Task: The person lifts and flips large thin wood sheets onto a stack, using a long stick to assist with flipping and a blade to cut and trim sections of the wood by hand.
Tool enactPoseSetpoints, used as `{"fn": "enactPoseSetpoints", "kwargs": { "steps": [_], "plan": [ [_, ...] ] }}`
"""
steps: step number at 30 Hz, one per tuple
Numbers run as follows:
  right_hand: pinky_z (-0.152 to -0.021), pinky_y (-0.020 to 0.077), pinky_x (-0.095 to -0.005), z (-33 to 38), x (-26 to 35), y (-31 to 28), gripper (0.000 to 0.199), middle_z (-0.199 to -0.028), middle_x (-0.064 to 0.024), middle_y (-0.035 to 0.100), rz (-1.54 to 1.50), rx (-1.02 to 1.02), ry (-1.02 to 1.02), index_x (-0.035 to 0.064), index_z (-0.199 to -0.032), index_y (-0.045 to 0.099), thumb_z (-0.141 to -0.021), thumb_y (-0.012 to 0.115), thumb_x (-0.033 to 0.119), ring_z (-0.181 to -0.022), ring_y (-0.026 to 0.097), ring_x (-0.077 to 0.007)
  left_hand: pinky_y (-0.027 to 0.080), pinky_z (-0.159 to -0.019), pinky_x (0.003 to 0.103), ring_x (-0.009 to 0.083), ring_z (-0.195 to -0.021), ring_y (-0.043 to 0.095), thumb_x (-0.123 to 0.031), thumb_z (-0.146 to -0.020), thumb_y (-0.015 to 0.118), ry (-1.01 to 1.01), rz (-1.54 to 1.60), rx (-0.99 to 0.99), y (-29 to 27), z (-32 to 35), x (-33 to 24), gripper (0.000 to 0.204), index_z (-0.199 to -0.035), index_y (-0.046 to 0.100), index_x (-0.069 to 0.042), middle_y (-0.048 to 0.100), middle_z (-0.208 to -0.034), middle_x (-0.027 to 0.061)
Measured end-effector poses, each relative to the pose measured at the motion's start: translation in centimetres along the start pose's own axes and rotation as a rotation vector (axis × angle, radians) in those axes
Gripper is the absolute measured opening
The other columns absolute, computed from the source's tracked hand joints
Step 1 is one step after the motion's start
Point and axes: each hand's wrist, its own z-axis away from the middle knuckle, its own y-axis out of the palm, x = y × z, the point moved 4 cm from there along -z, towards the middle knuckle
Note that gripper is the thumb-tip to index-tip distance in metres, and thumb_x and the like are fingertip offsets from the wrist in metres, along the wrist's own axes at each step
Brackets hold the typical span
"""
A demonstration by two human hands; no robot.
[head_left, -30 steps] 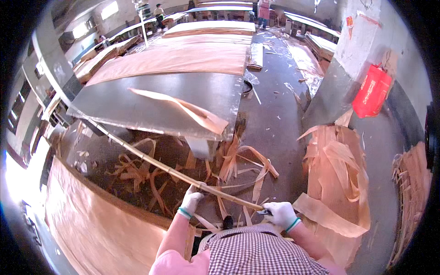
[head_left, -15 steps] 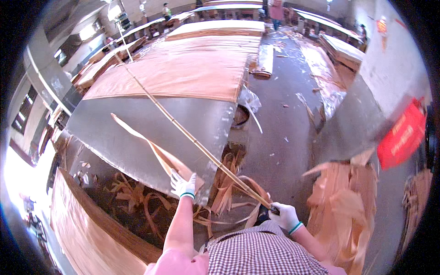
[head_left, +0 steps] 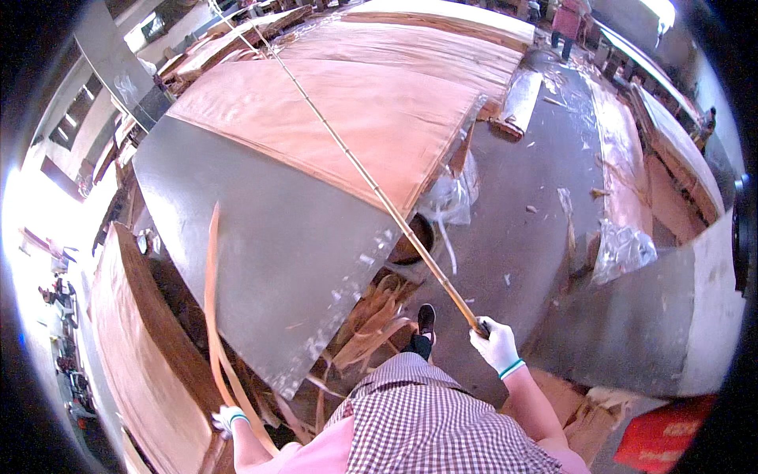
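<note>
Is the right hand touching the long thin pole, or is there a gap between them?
Touching. In the head view the gloved right hand is closed around the near end of the long pole, which runs out from the fist up over the grey metal table.

I see a grey metal tabletop [head_left: 268,237] slanting across the middle, its near half bare. A broad sheet of reddish wood veneer [head_left: 355,118] lies flat on its far half. Below its near corner, curled veneer scraps [head_left: 371,324] litter the grey concrete floor [head_left: 521,237], with crumpled clear plastic [head_left: 450,193] beside the table edge.
</note>
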Motion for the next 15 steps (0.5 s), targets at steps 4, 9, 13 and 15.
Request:
{"fn": "enactPoseSetpoints", "kwargs": {
  "steps": [4, 9, 13, 15],
  "plan": [
    [-0.057, 0.048, -0.0333, -9.6, -1.0, -3.9, 0.018, -0.067, -0.0183, 0.058, 0.05, 0.056, -0.016, 0.0035, -0.091, 0.063, -0.078, 0.066, 0.015, -0.061, 0.064, -0.0285, 0.045, -0.087, 0.037, 0.0312, -0.104, 0.057, -0.01, -0.084, 0.056, 0.993, 0.371, -0.016, 1.3, 11.7, -15.4, 0.029, -0.112, 0.061, -0.004, 0.059, -0.113, 0.0169],
    [-0.058, 0.0471, -0.0293, -20.6, -1.4, -7.7, 0.019, -0.063, -0.0122, 0.058, 0.014, 0.095, 0.01, -0.0002, -0.094, 0.063, -0.08, 0.064, 0.013, -0.058, 0.058, -0.0129, 0.05, -0.083, 0.029, 0.0186, -0.093, 0.063, -0.005, -0.086, 0.053, 0.963, 0.89, 0.989, -4.0, 39.5, -35.4, 0.034, -0.12, 0.059, -0.005, 0.063, -0.11, 0.0081],
    [-0.058, 0.0432, -0.0233, -27.8, -2.2, -8.9, 0.015, -0.066, 0.0017, 0.053, -0.161, 0.195, 0.047, -0.0011, -0.093, 0.063, -0.08, 0.063, 0.007, -0.063, 0.048, -0.0043, 0.051, -0.079, 0.041, 0.024, -0.101, 0.056, -0.016, -0.093, 0.05, 0.303, 1.109, 1.771, -3.9, 53.1, -40.0, 0.038, -0.13, 0.044, -0.008, 0.054, -0.12, 0.0081],
    [-0.058, 0.0428, -0.0229, -32.2, -2.0, -9.0, 0.014, -0.067, 0.0026, 0.053, -0.197, 0.272, 0.063, -0.0011, -0.092, 0.063, -0.081, 0.063, 0.007, -0.063, 0.047, -0.0043, 0.051, -0.073, 0.039, 0.0231, -0.094, 0.056, -0.021, -0.095, 0.047, 0.13, 1.092, 1.744, -2.0, 55.6, -41.3, 0.036, -0.129, 0.041, -0.012, 0.054, -0.111, 0.0075]
  ]
}}
